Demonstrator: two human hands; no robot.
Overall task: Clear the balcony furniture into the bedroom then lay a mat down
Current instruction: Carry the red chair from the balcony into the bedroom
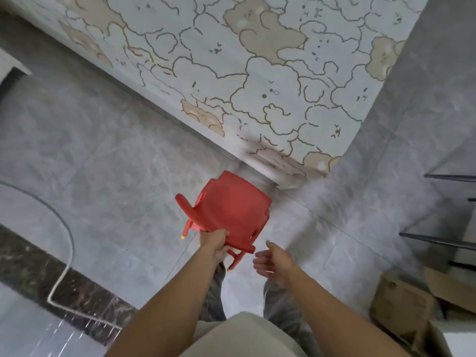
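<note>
As seen from the head camera looking down, a small red chair hangs tilted above the grey tiled floor, carried by the left hand, whose fingers curl round the chair's near edge beside one leg. Two legs with yellowish tips point down and toward the person. The broad red surface facing the camera may be the seat or the backrest; motion blur leaves this uncertain. The right hand is just beside the chair's near right corner but apart from it, fingers spread and relaxed, holding nothing. Beyond the chair lies the corner of a bed covered in a pale sheet printed with outlined bears, some of them tan. At lower left a dark marbled threshold crosses the floor, with a white cable curving over it. At right stand the dark bars of a shelf, and below them a worn cardboard box with an open flap. Grey trouser legs show beneath the forearms.
</note>
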